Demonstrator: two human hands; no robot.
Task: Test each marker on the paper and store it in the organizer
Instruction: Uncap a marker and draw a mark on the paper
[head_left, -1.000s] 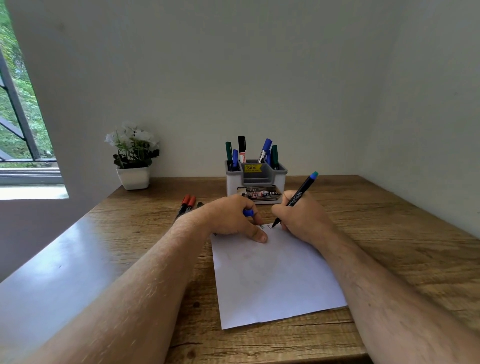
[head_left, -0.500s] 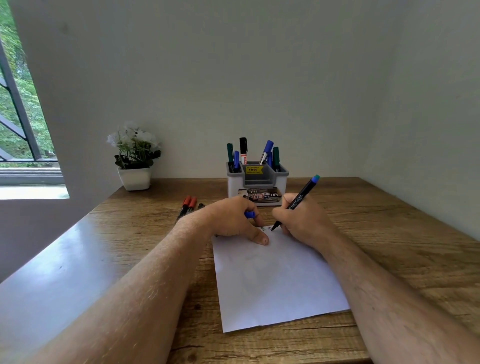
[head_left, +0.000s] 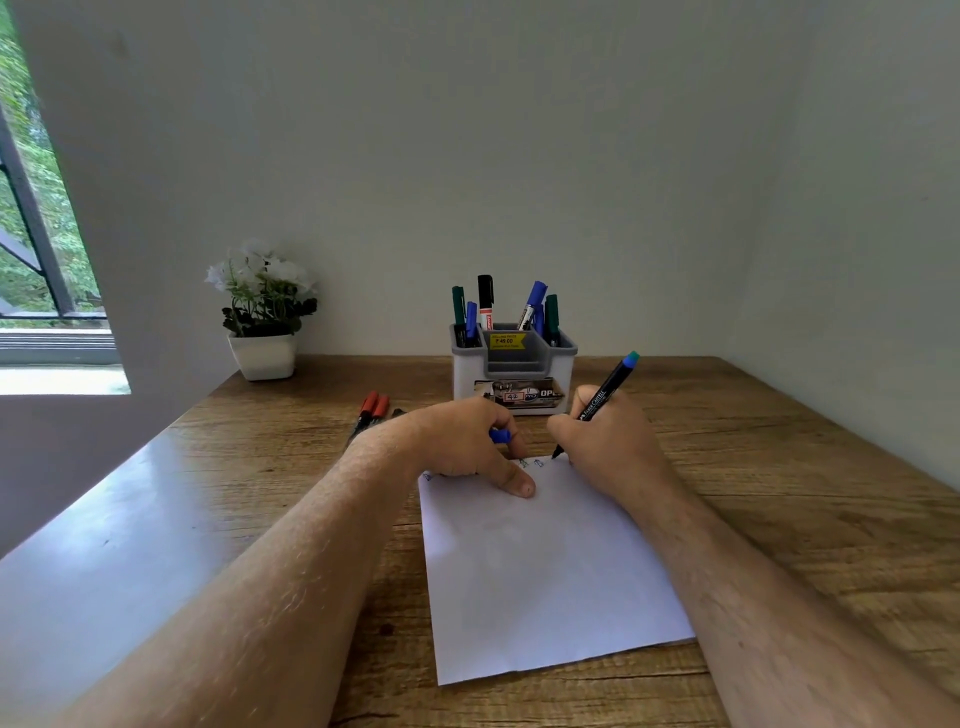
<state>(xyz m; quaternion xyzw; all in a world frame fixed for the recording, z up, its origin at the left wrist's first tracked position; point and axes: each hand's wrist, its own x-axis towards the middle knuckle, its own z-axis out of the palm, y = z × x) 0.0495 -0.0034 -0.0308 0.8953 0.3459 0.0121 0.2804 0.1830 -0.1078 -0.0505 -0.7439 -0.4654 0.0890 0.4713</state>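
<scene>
A white sheet of paper (head_left: 545, 582) lies on the wooden desk (head_left: 779, 493). My right hand (head_left: 605, 441) grips a black marker (head_left: 602, 397) with a blue-green end, its tip touching the paper's top edge beside small scribbles. My left hand (head_left: 467, 441) rests on the paper's top left corner, thumb pressed flat, fingers curled round a blue cap (head_left: 500, 435). Behind the hands stands the grey and white organizer (head_left: 511, 382), holding several markers. Two red-capped markers (head_left: 371, 408) and a dark one lie on the desk to the left.
A white pot of white flowers (head_left: 264, 322) stands at the desk's back left. Walls close in behind and on the right. A window is at the far left.
The marker tip has shifted slightly right along the paper's top edge. The left hand has stayed in place on the paper.
</scene>
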